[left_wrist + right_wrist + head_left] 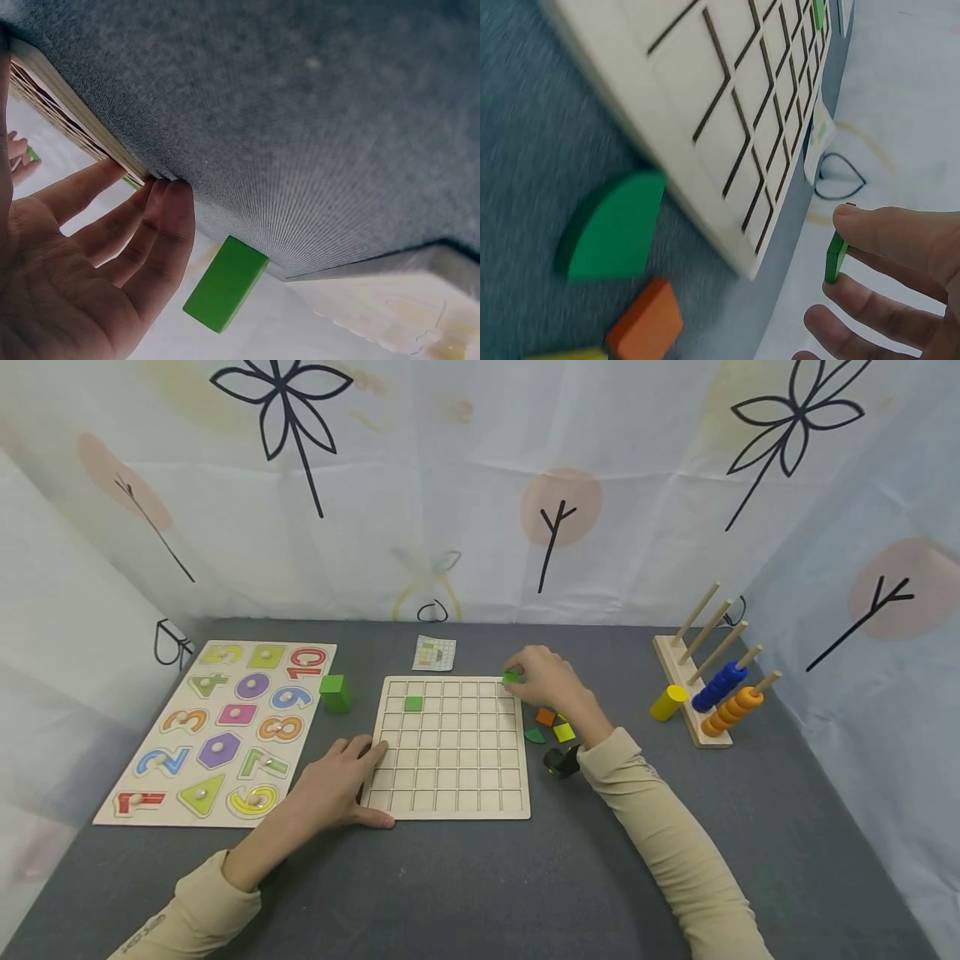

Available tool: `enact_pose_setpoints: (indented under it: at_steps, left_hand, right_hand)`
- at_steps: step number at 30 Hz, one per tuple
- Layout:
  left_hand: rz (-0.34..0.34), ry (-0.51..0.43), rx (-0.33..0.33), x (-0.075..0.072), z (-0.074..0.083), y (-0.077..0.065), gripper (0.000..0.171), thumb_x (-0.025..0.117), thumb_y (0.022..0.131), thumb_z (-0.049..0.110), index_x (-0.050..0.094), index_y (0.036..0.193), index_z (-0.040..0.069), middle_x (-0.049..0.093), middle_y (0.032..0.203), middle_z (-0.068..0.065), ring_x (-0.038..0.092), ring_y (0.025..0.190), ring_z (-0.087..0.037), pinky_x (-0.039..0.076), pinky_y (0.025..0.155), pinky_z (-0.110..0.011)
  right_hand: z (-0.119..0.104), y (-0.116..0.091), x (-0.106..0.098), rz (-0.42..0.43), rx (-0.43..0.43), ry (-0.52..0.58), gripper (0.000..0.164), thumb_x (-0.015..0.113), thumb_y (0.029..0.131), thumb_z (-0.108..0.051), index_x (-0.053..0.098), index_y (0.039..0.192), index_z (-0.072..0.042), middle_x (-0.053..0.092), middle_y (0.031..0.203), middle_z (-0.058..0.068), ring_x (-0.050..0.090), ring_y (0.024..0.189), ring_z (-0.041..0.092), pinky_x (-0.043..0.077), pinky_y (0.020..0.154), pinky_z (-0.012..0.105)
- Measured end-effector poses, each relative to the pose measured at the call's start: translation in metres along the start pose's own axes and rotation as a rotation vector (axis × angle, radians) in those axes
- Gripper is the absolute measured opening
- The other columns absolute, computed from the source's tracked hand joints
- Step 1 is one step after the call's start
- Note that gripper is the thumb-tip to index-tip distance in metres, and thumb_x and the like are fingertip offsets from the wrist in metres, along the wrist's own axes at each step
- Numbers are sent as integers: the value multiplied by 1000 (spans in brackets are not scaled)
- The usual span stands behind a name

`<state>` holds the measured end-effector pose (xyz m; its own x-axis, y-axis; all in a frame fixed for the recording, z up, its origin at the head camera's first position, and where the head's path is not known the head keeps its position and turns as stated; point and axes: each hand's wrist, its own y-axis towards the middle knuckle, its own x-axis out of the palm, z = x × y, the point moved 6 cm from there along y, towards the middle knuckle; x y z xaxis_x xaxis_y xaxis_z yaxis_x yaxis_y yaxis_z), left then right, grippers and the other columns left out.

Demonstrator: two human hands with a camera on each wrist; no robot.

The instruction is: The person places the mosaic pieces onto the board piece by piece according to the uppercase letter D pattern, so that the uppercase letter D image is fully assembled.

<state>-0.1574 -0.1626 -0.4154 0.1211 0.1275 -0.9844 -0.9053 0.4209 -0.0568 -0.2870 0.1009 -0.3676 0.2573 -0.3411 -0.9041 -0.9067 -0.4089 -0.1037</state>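
A wooden grid board [450, 760] lies flat on the grey table, with one green square tile [413, 703] set in a cell near its upper left. My left hand [341, 781] rests at the board's left side, fingers along the edge and thumb by the near corner. Over the far right corner, my right hand [551, 681] pinches a small green tile [837, 255] between thumb and fingertip. In the right wrist view this tile is held on edge, above the table. Beside the board's right edge lie a green quarter-circle piece [615, 229] and an orange tile [649, 319].
Yellow tiles [564, 732] and a dark object [561, 762] lie near the right forearm. A number puzzle board [217, 735] and a green block [335, 693] are at left. Behind the grid is a printed card [433, 653]. A peg stand [690, 693] and yellow cylinder [668, 702] stand right.
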Motion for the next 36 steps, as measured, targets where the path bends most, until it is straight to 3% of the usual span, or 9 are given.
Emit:
enact_pose_setpoints:
  at_steps: [6, 22, 36]
  left_hand:
    - [-2, -3, 0, -1, 0, 0, 107, 89, 64, 62, 54, 144, 1, 57, 138, -24, 57, 119, -40, 57, 82, -55]
    - [-19, -1, -12, -1, 0, 1, 107, 90, 64, 61, 54, 144, 1, 57, 139, -24, 57, 121, -41, 57, 84, -56]
    - [-10, 4, -2, -1, 0, 1, 107, 89, 64, 62, 54, 144, 1, 57, 138, -24, 57, 120, -41, 57, 81, -56]
  right_hand:
    - [-17, 9, 11, -20, -36, 11, 33, 69, 97, -17, 72, 127, -7, 68, 130, 14, 66, 119, 30, 57, 92, 47]
    - [-60, 30, 37, -53, -118, 15, 33, 69, 96, -17, 72, 128, -8, 70, 130, 11, 67, 119, 26, 57, 87, 40]
    - [-74, 43, 65, -45, -118, 12, 31, 67, 98, -17, 72, 128, -11, 70, 131, 9, 68, 118, 24, 59, 90, 41]
